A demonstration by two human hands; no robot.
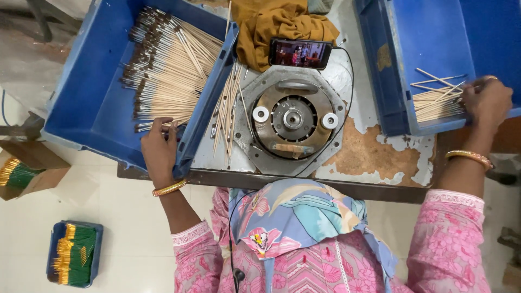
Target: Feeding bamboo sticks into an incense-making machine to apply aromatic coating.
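My left hand (158,145) rests at the near end of a pile of dark-tipped incense sticks (168,68) in a blue tray (92,103) at the left, fingers touching the lowest sticks. My right hand (487,100) reaches into a second blue tray (391,65) at the right and closes on a small bundle of plain bamboo sticks (437,100). Between the trays sits a round metal machine head (293,119) on an octagonal plate.
Loose sticks (228,108) lie between the left tray and the machine. A phone (300,53) playing video leans on a mustard cloth (277,24). On the floor stand a cardboard box (21,173) and a blue bin (73,254) of green and gold sticks.
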